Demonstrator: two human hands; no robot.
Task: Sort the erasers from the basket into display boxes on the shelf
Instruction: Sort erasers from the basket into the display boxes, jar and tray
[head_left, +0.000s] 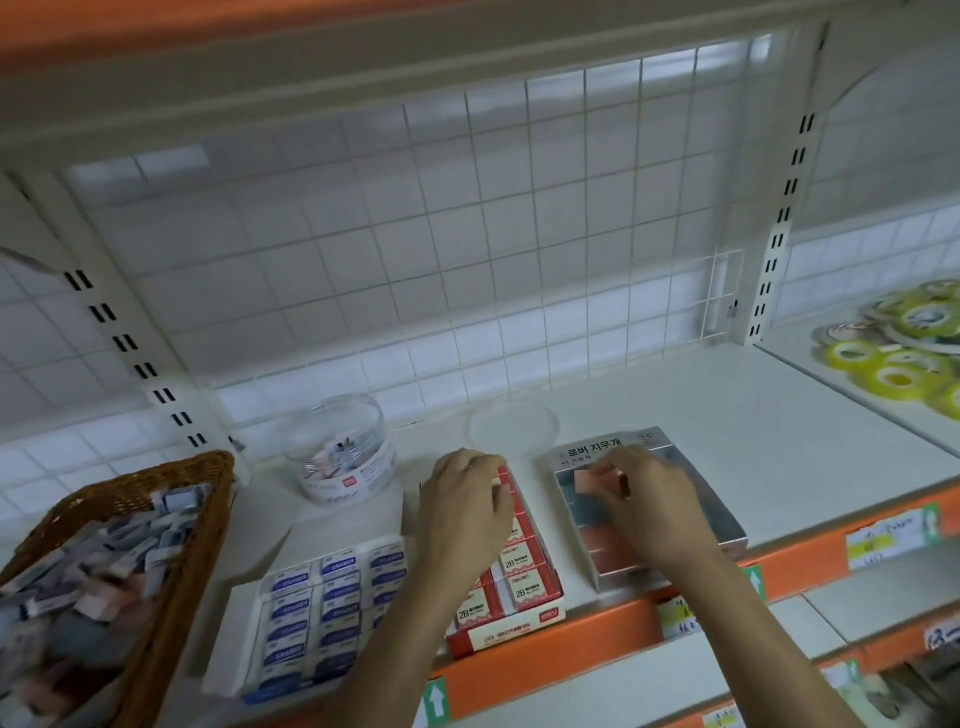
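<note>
- Wicker basket (202, 545) sits near left, heaped with mixed loose erasers (78, 582).
- White box (223, 649) just right of it holds rows of blue-labelled erasers.
- Red box (498, 631) comes next, packed with red "2B" erasers.
- Left hand (465, 509) lies over the red box's far end, fingers curled down; I cannot tell whether it grips anything.
- Right hand (649, 514) pinches a pink eraser (589, 480) between thumb and fingertips, over the far part of the silver box (587, 448).
- Clear tub (343, 457) of small erasers stands farther back on the shelf (727, 415), left of a clear lid (514, 423).
- Tape rolls (893, 358) lie far right.
</note>
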